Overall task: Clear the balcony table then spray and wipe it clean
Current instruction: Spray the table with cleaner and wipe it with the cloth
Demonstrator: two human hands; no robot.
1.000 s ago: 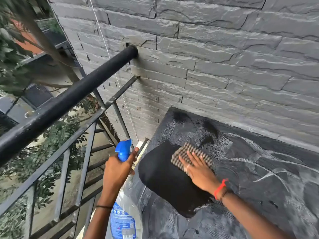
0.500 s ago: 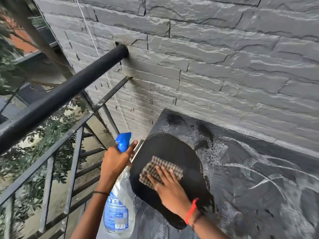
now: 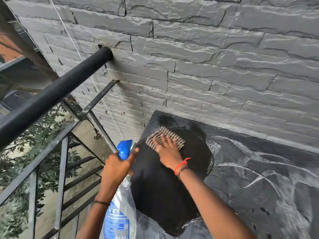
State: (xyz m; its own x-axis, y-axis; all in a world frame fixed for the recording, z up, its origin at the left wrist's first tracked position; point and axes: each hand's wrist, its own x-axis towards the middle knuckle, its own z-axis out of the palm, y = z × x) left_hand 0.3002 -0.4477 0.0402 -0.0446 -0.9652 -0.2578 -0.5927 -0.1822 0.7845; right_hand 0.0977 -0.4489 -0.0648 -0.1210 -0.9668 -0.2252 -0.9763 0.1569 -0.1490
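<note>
The dusty dark table (image 3: pixel 259 178) stands against the stone wall, with a wet black wiped patch at its left corner. My right hand (image 3: pixel 168 152) presses flat on a checked cloth (image 3: pixel 165 136) near the table's far left corner. My left hand (image 3: pixel 117 168) grips the neck of a clear spray bottle (image 3: pixel 120 213) with a blue nozzle and blue label, held just off the table's left edge.
A grey stone wall (image 3: pixel 207 66) runs behind the table. A black metal railing (image 3: pixel 51 97) with bars slopes along the left, close to my left hand. Trees and ground lie beyond it. Grey dust streaks cover the table's right part.
My right hand slid the cloth from the near left part of the table back up toward the far left corner, widening the wet black patch. The left hand stayed put with the bottle.
</note>
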